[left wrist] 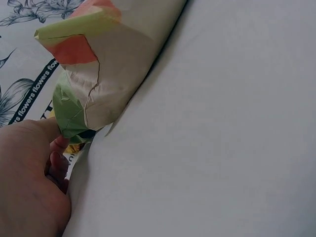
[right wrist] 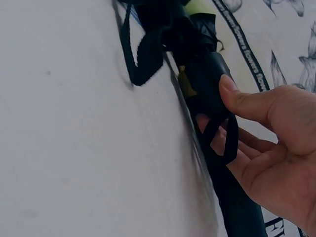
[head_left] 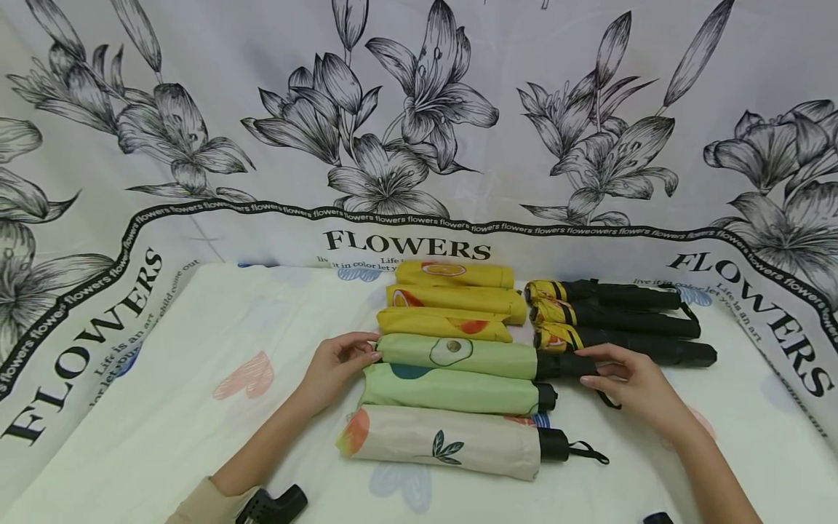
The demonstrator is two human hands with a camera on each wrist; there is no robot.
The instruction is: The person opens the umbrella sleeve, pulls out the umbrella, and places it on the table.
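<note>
A folded umbrella in a light green sleeve with an avocado print (head_left: 487, 356) lies crosswise between both hands. My left hand (head_left: 334, 367) pinches the sleeve's left end between thumb and fingers. At the other end my right hand (head_left: 622, 375) holds the black handle (right wrist: 210, 81), thumb on one side and fingers on the other, its wrist strap (right wrist: 231, 140) hanging by the fingers. Just nearer lies a second green-sleeved umbrella (head_left: 452, 391). Nearest me is a beige-sleeved umbrella (head_left: 484, 442) with a leaf print and a black handle.
Beyond the green umbrellas lie several yellow-sleeved ones (head_left: 458, 298). To their right are black umbrellas (head_left: 628, 320) with yellow printed ends, close to my right hand. A white cloth with hearts (head_left: 245, 377) covers the table, and a flower-print curtain (head_left: 419, 160) rises behind.
</note>
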